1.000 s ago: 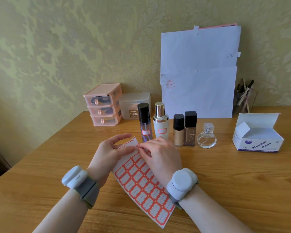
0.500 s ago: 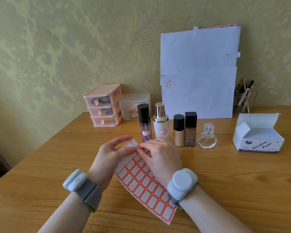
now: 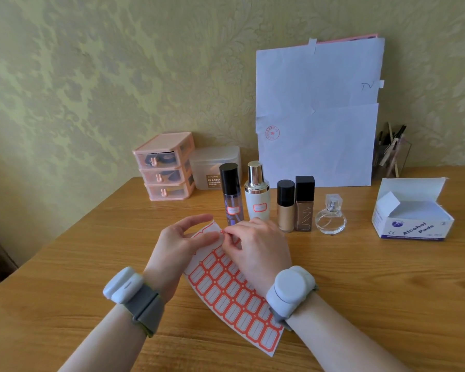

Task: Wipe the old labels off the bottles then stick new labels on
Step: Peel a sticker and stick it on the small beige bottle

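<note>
Label sheet [image 3: 234, 299] near centre on table [image 3: 360, 291]; left hand [image 3: 177, 245], right hand [image 3: 255, 251] at its far end. Bottles [image 3: 257, 202] in row just beyond. Drawer unit [image 3: 164, 167] far left, plastic container [image 3: 212, 167] beside it on right. Papers [image 3: 317, 116] against wall behind bottles. Alcohol pads box [image 3: 411, 213] right of row.

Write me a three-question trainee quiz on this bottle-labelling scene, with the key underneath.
1. True or false: the white bottle already bears a red-framed label.
2. What is the right hand pinching? A) a label at the top of the label sheet; B) an alcohol pad; C) a bottle cap.
3. Which neighbour of the white bottle also bears a red-framed label?

Key
1. True.
2. A.
3. The purple bottle with the black cap, on its left in the picture.
</note>
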Available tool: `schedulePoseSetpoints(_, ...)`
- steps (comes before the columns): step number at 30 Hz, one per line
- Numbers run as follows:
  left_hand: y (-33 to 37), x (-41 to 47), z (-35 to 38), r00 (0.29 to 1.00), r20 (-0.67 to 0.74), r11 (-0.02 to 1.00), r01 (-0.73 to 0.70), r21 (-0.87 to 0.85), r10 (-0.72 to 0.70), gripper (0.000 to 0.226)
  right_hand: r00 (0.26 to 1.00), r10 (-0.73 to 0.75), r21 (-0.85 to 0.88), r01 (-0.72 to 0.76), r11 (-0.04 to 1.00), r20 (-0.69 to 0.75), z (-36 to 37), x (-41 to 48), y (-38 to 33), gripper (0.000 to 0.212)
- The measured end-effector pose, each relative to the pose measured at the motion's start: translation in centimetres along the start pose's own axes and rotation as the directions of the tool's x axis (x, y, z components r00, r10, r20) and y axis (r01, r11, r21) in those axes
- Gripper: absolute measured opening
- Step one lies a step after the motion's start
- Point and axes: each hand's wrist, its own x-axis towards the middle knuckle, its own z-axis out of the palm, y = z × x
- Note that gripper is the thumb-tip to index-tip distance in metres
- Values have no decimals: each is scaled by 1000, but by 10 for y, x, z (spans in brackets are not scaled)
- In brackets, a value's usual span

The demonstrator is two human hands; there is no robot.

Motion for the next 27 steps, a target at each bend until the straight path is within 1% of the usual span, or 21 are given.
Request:
schedulePoseSetpoints(5, 0, -1, 2, 1000, -15, 999, -15, -36, 14, 31, 1000, -7, 44, 6, 999, 18, 0, 0, 0, 22)
schedulePoseSetpoints(10, -1, -1, 2, 999, -4, 999, -40, -16, 39, 31, 998, -25, 43, 27, 999, -55, -3, -1, 0, 13)
schedulePoseSetpoints(16, -2, -1, 0, 998, -15, 998, -53, 14, 53, 32, 996, -50, 10, 51, 999, -70, -3, 0, 0, 9)
schedulePoseSetpoints(20, -3, -2, 1, 997, -28, 997, -69, 35, 70, 31, 997, -28, -12, 27, 1000, -71, -1, 0, 0, 10)
schedulePoseSetpoints(25, -3, -2, 6, 998, -35, 999, -51, 1, 51, 33, 995, -3, -34, 0, 999, -97, -1, 0, -1, 9)
schedulePoseSetpoints(27, -2, -2, 6, 998, -44, 999, -44, -12, 43, 34, 992, 5, -31, -9, 999, -129, -1, -1, -1, 7)
